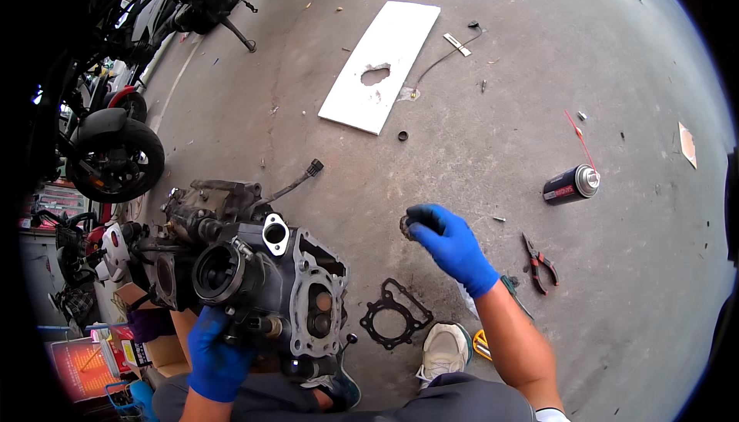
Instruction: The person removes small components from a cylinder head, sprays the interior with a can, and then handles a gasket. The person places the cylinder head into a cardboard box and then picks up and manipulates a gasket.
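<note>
On the concrete floor of an open yard, a person crouches over a dismantled engine block, grey and greasy, propped against their lap at the lower left. Both hands wear blue gloves. The left hand is closed around the underside of the engine block, gripping it near a round port. The right hand is raised just right of the block, fingers curled around a small dark round part; what exactly that part is cannot be told from this view, perhaps a bearing or cap. Below the right hand, a black gasket lies flat on the floor, just beside the block and near a white shoe. Further right lie red-handled pliers and a dark spray can on its side, well apart from each other. A white board with a ragged hole rests farther off, and parked motorcycles stand along the left edge
</note>
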Motion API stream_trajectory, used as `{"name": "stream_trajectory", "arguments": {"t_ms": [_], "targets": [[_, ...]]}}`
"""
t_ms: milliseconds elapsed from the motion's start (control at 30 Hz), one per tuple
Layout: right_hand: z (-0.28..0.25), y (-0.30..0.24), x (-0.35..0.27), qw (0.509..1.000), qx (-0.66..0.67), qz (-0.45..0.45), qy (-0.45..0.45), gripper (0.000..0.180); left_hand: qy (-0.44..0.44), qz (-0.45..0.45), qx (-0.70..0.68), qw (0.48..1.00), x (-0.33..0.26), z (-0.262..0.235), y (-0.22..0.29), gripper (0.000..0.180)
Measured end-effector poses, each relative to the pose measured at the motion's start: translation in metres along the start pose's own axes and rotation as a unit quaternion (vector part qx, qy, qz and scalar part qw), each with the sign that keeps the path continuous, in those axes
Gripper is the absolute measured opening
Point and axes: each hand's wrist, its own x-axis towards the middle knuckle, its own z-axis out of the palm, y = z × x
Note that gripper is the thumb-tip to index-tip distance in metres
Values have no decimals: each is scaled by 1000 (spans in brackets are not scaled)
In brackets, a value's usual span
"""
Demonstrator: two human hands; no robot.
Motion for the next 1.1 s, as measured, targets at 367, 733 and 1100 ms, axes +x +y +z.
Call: {"name": "stream_trajectory", "arguments": {"t_ms": [367, 733, 1100], "targets": [[59, -20, -57, 909, 311, 159, -226, 60, -20, -67, -75, 995, 14, 18, -6, 48], [35, -50, -53, 936, 295, 68, -180, 63, -45, -20, -23, 999, 30, 1, -13, 62], [34, -17, -42, 901, 380, 124, -168, 60, -138, -85, -44, 986, 42, 50, -10, 50]]}}
